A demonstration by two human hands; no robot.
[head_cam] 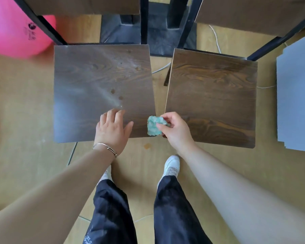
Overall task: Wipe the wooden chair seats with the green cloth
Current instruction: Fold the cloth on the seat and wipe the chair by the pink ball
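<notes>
Two dark wooden chair seats stand side by side in front of me. The left seat [95, 81] carries a pale dusty streak and a few small brown spots. The right seat [213, 95] looks cleaner. My left hand [113, 128] rests flat on the near edge of the left seat, fingers spread. My right hand [176, 130] pinches a small crumpled green cloth [153, 126] over the near right corner of the left seat, beside the gap between the chairs.
A pink ball [12, 27] lies on the floor at the far left. Black chair frames [144, 20] and backrests rise behind the seats. A grey board [296, 95] sits at the right. White cables [215, 36] run across the wooden floor. My legs and white shoes stand below.
</notes>
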